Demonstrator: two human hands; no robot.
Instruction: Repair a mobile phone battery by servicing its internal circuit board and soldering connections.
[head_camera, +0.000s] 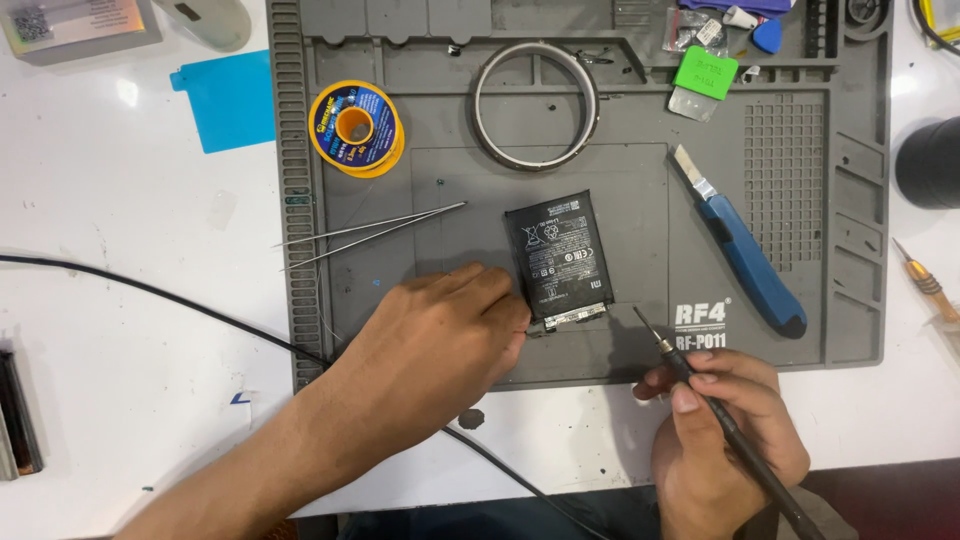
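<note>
The fingers (505, 318) of the left hand (440, 335) are pressing on the near corner of the flat black battery (558, 255), which is lying on the grey mat (620, 340) on the white surface (120, 300). The right hand (725, 430) is gripping a thin black soldering tool (720, 410), its tip hanging just beside the battery's near edge. It looks like the battery's end strip is being worked on, so the tip needs a slow, careful touch there.
</note>
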